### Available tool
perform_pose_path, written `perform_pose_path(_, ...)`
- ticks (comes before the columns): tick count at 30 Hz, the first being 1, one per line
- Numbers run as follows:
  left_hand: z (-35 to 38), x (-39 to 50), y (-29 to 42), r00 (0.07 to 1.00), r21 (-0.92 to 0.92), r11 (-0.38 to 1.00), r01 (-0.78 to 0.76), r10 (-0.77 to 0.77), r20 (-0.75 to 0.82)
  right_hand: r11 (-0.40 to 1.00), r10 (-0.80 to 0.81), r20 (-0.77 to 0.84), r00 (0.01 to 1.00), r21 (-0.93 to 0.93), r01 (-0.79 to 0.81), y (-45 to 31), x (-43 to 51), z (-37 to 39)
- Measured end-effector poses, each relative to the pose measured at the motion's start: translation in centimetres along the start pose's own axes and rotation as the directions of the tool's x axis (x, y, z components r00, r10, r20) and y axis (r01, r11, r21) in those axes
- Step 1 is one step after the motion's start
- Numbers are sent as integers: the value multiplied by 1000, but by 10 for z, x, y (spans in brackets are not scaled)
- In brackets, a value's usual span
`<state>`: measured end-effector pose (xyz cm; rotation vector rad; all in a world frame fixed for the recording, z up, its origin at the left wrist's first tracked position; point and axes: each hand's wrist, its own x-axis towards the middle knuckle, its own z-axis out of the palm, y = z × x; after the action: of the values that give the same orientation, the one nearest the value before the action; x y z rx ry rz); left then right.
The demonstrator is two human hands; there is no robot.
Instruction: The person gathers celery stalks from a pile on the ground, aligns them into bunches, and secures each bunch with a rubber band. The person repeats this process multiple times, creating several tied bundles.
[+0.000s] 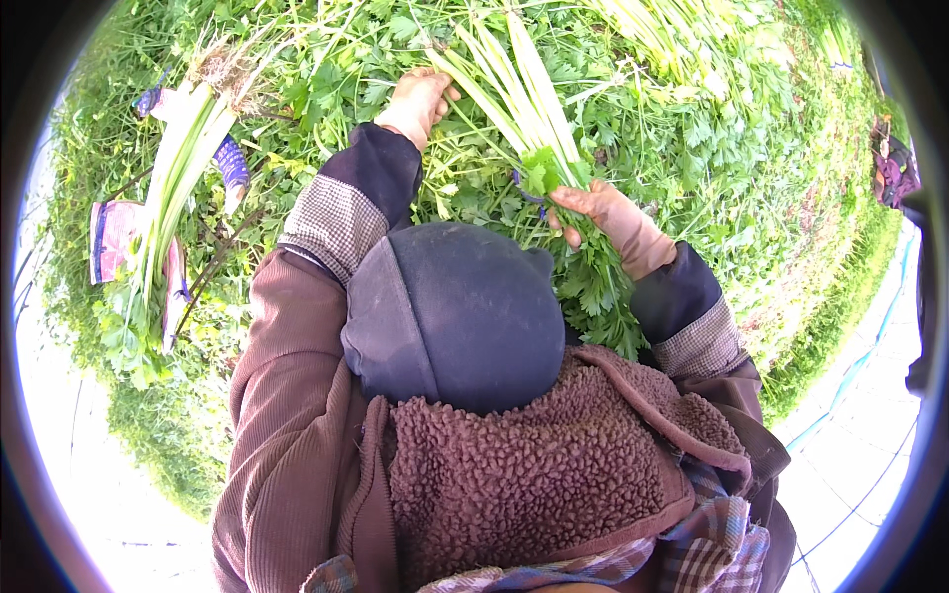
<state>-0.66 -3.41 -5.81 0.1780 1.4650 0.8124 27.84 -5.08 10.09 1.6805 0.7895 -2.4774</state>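
Note:
My right hand grips a bunch of celery low down by its leaves, thumb on top and fingers partly hidden underneath. The bunch's pale stalks point up and away from me, and its leaves hang below the hand. At the left side of those stalks is my left hand, its fingers curled on a thin celery stalk. Farther left stands a second celery bunch, roots uppermost and leaves at the bottom; neither hand touches it.
Cut celery greens spread over the ground. More pale stalks lie at upper right. Behind the left bunch are a purple patterned item and a pink item, unclear in kind. A round dark cloth form sits between my arms.

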Motion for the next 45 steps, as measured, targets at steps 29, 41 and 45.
perform_pose_path(29, -50, 42, 64, 813, -4, 865, -503, 471, -342, 306, -255, -118, 960, -951, -35, -6, -35, -17)
perform_pose_path(41, 25, -30, 30, 547, 686, 83, -723, 675, 495, -342, -457, -10, 890, -921, -186, -33, -46, -25)
perform_pose_path(45, 50, -41, 22, 668, 512, 480, -712, 240, 705, -348, -508, 63, 859, -927, -137, -35, -45, -26)
